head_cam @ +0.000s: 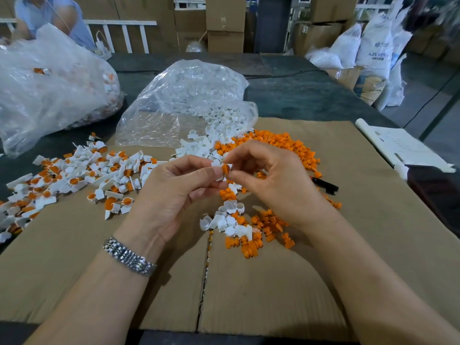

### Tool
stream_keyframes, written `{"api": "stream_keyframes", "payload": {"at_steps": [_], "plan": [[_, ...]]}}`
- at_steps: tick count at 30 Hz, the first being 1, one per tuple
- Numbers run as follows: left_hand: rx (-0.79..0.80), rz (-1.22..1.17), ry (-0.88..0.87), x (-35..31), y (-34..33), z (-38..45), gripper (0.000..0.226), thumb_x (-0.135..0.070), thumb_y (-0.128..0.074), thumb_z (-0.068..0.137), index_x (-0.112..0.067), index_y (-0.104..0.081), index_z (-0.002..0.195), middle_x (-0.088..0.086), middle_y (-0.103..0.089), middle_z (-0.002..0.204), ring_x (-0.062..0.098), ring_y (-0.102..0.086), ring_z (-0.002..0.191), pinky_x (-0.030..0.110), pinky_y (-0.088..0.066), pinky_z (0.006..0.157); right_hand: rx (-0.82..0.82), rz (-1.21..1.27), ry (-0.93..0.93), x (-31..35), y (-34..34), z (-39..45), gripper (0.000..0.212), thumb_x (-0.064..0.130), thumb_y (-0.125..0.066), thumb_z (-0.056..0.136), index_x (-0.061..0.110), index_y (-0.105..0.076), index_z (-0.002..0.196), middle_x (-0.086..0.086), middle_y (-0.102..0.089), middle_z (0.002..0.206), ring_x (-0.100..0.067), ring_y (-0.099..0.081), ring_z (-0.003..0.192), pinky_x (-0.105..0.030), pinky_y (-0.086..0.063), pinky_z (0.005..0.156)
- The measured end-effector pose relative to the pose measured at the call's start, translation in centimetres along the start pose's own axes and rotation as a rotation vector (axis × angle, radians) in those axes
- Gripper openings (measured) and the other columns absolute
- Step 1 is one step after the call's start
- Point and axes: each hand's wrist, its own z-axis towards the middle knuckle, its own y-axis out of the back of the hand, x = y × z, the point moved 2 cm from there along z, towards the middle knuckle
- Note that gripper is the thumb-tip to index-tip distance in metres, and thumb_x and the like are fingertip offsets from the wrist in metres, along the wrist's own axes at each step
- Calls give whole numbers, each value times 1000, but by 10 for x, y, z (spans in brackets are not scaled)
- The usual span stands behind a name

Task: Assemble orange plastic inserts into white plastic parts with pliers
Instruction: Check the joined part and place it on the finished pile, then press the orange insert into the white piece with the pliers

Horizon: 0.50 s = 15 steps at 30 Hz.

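While both hands meet just above frame centre, entries as follows.

Left hand [174, 192]: palm turned up, fingers curled; thumb and forefinger pinch a white plastic part [217, 170] at its tip. A metal watch [129, 257] sits on this wrist.

Right hand [268, 180]: fingers curled, thumb and forefinger pinching an orange insert [225, 168] that touches the white part (how deeply seated, cannot tell).

Held pair, location: between the two sets of fingertips, raised above the cardboard sheet [348, 257], just off 12 o'clock of frame centre.

Loose orange inserts [281, 143]: a heap at 1 o'clock of the hands, running behind the right hand; a smaller scatter [261, 235] at 6 o'clock, under the wrists.

Loose white parts [199, 145]: spilling from the mouth of a clear plastic bag [189, 95] at 12 o'clock; a few more [229, 222] mixed beside the lower orange scatter.

Assembled pieces [74, 175]: white with orange centres, spread at 9 o'clock, partly on the cardboard, partly on the dark table [298, 95].

Second bag [49, 90]: larger, clear, at 10 o'clock, holding white-and-orange pieces (contents blurred).

Pliers [326, 185]: dark handle showing at 3 o'clock, just beyond the right hand, lying on the cardboard; neither hand touches it, head hidden.

Paper sheets [403, 148]: white, at 2 o'clock on the table edge.

Background: stacked cardboard boxes [224, 21] at 12 o'clock, white sacks [373, 46] at 1 o'clock, another person [49, 16] at 11 o'clock.
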Motion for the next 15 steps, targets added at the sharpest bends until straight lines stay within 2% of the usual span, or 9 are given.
{"api": "stream_keyframes", "payload": {"at_steps": [5, 11, 15], "plan": [[-4, 20, -29, 0, -1, -1, 21, -6, -80, 67, 0, -71, 85, 15, -75, 76, 21, -74, 67, 23, -59, 60, -25, -68, 45, 4, -2, -1, 27, 18, -83, 82, 10, -74, 107, 1, -69, 94, -13, -67, 86, -28, -56, 81], [23, 30, -35, -1, 0, 0, 22, -6, -80, 68, 2, -71, 87, 19, -74, 77, 23, -74, 67, 23, -59, 62, -55, -104, 73, 5, 0, -1, 21, 15, -81, 84, 9, -76, 103, 1, -71, 92, -12, -67, 85, -24, -56, 79], [30, 38, -53, -2, 0, -2, 23, -8, -80, 67, 0, -71, 87, 17, -75, 78, 23, -75, 69, 23, -60, 63, -62, -101, 65, 4, -1, -1, 21, 15, -81, 84, 8, -76, 103, 0, -71, 93, -12, -67, 85, -27, -57, 79]]}}
